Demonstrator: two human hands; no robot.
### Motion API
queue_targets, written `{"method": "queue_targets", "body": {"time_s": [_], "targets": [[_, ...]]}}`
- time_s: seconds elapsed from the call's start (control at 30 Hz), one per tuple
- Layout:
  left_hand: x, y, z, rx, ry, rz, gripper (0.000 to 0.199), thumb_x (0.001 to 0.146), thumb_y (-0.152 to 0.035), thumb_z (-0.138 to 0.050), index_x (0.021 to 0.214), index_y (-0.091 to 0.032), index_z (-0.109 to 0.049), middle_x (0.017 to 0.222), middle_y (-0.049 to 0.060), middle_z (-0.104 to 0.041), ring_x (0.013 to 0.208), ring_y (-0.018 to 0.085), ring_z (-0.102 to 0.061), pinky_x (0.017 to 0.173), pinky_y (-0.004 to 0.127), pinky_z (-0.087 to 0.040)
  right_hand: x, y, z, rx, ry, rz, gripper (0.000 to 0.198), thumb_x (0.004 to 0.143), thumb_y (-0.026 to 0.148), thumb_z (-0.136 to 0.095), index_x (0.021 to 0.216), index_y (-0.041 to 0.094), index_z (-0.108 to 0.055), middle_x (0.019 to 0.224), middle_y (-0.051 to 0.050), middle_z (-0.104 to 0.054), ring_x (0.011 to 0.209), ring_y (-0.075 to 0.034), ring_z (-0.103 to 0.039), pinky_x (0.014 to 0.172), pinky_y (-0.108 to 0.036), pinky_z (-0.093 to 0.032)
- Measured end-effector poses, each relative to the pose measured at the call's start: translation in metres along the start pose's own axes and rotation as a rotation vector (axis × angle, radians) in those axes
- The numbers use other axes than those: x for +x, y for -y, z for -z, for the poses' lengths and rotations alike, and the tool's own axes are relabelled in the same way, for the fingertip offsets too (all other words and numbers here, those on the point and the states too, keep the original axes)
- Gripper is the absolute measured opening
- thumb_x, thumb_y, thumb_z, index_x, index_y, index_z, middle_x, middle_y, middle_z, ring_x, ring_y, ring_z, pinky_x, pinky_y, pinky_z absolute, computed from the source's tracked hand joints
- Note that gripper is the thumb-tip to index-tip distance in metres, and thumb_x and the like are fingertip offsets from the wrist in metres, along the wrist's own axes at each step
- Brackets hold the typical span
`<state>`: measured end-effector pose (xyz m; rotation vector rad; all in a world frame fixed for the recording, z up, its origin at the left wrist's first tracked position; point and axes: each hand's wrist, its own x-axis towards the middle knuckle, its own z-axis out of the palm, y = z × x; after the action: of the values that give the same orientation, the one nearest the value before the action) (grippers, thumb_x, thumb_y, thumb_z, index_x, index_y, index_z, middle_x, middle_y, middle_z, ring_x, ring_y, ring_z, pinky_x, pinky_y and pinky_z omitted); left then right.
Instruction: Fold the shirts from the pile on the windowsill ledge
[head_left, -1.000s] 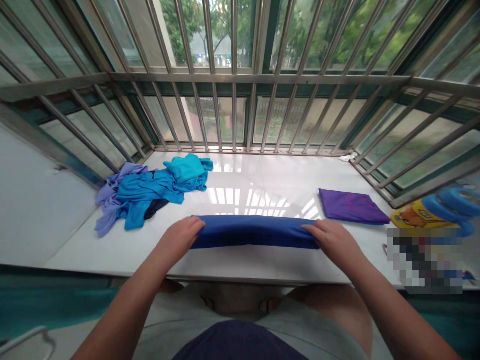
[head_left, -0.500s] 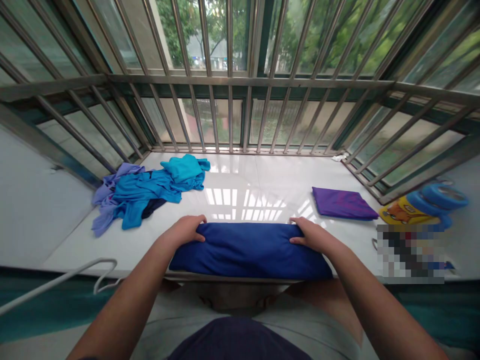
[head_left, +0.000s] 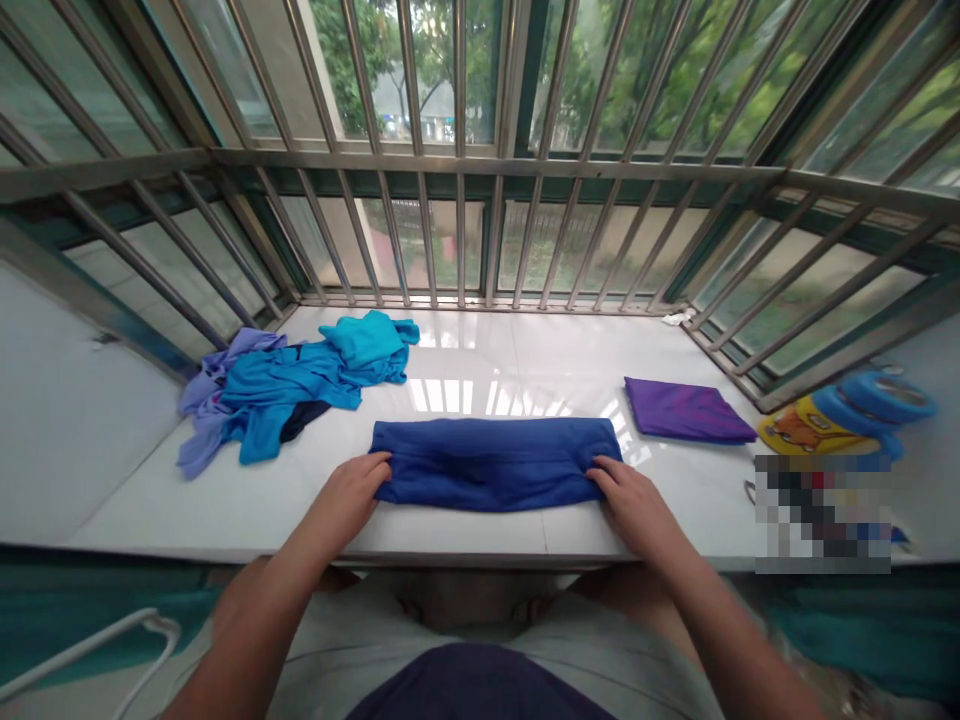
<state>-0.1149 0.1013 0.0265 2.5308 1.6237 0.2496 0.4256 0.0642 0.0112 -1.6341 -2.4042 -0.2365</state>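
A dark blue cloth [head_left: 491, 465], folded into a long flat strip, lies on the white sill in front of me. Its exact kind of garment cannot be made out. My left hand [head_left: 358, 490] pinches the strip's left end, thumb and fingers closed on the fabric. At the right end my right hand [head_left: 622, 490] grips it in the same way. To the right lies a purple folded cloth [head_left: 686, 408], flat and apart from my hands. A loose heap of bright blue clothes [head_left: 300, 375] sits at the left, mixed with lilac and dark fabric.
Metal window bars [head_left: 495, 240] enclose the white sill [head_left: 480, 535] on three sides. A blue and yellow bottle [head_left: 840, 415] lies at the right, beside a pixelated patch. A white curved rod [head_left: 82, 645] is at the lower left.
The blue cloth's near edge has been folded away from me, leaving a narrower strip farther from the sill's front edge. Both hands now hold its ends. The white rod appears lower.
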Motion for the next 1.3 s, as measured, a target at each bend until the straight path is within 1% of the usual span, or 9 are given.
{"method": "queue_targets", "body": {"time_s": [0.1,0.27,0.43,0.57,0.77,0.97,1.1,1.2,1.3], "targets": [[-0.021,-0.005,-0.019,-0.066,0.041,0.022,0.05,0.074,-0.002,-0.058,0.119,-0.019,-0.072,0.163,0.019,-0.057,0.145,0.033,-0.061,0.121,0.051,-0.05,-0.025,0.004,-0.022,0.13,0.037,-0.059,0.061,0.084,0.006,-0.049,0.141,0.017,-0.067,0.156,-0.015,-0.061,0.14,-0.03,-0.059,0.117,-0.05,-0.051],[-0.008,-0.011,-0.014,-0.1,-0.055,0.1,0.036,0.099,-0.022,-0.05,0.124,-0.018,-0.074,0.15,0.019,-0.069,0.134,0.032,-0.069,0.118,0.051,-0.052,-0.005,0.011,-0.01,0.157,0.017,-0.331,0.041,0.108,0.032,-0.043,0.137,0.016,-0.067,0.148,-0.018,-0.064,0.137,-0.032,-0.061,0.121,-0.05,-0.047],[0.017,-0.025,-0.026,-0.058,0.009,0.103,0.052,0.109,-0.037,-0.043,0.156,-0.024,-0.06,0.171,0.012,-0.05,0.156,0.033,-0.05,0.125,0.058,-0.043,0.039,0.032,-0.002,-0.045,0.133,-0.715,0.059,0.112,0.05,-0.044,0.149,0.007,-0.056,0.145,-0.028,-0.062,0.13,-0.041,-0.063,0.103,-0.053,-0.056],[0.008,-0.037,-0.044,0.057,0.037,0.302,0.063,0.108,-0.043,-0.048,0.168,-0.024,-0.046,0.177,0.013,-0.038,0.163,0.04,-0.037,0.125,0.071,-0.036,0.05,0.032,-0.003,-0.008,0.316,-0.959,0.061,0.113,0.058,-0.04,0.133,0.006,-0.064,0.116,-0.027,-0.074,0.11,-0.039,-0.075,0.09,-0.047,-0.058],[-0.009,-0.044,-0.055,0.075,-0.125,0.443,0.059,0.107,-0.038,-0.044,0.158,-0.013,-0.058,0.169,0.024,-0.049,0.154,0.046,-0.048,0.123,0.077,-0.035,0.045,-0.001,0.006,0.046,0.413,-0.985,0.051,0.113,0.045,-0.041,0.119,0.006,-0.073,0.111,-0.026,-0.078,0.108,-0.038,-0.077,0.09,-0.042,-0.056],[-0.019,-0.044,-0.045,-0.397,-0.383,0.307,0.041,0.104,-0.04,-0.05,0.129,-0.02,-0.076,0.138,0.016,-0.074,0.13,0.032,-0.069,0.114,0.05,-0.056,0.051,-0.022,0.049,0.02,0.263,-1.083,0.053,0.111,0.045,-0.041,0.127,0.003,-0.07,0.108,-0.026,-0.077,0.103,-0.039,-0.076,0.086,-0.043,-0.056],[-0.012,-0.054,-0.033,-0.791,-0.364,0.429,0.042,0.103,-0.055,-0.055,0.119,-0.024,-0.078,0.128,0.011,-0.079,0.117,0.028,-0.075,0.094,0.039,-0.064,0.089,0.026,0.087,0.094,-0.073,-0.964,0.045,0.1,0.052,-0.06,0.125,0.016,-0.072,0.102,-0.016,-0.078,0.094,-0.035,-0.074,0.081,-0.041,-0.055],[0.003,-0.056,-0.031,-1.095,-0.273,0.56,0.058,0.099,-0.067,-0.054,0.122,-0.019,-0.077,0.128,0.015,-0.081,0.113,0.03,-0.078,0.086,0.039,-0.066,0.13,0.103,0.099,0.206,-0.15,-0.681,0.03,0.098,0.042,-0.063,0.117,0.021,-0.072,0.102,-0.012,-0.076,0.09,-0.03,-0.072,0.079,-0.038,-0.054],[0.015,-0.052,-0.033,-1.391,-0.163,0.615,0.066,0.105,-0.066,-0.04,0.125,-0.015,-0.075,0.134,0.021,-0.078,0.115,0.031,-0.079,0.092,0.043,-0.067,0.166,0.2,0.084,0.269,-0.114,-0.373,0.02,0.101,0.023,-0.056,0.117,0.021,-0.068,0.116,-0.013,-0.072,0.091,-0.025,-0.07,0.077,-0.035,-0.055]]}}
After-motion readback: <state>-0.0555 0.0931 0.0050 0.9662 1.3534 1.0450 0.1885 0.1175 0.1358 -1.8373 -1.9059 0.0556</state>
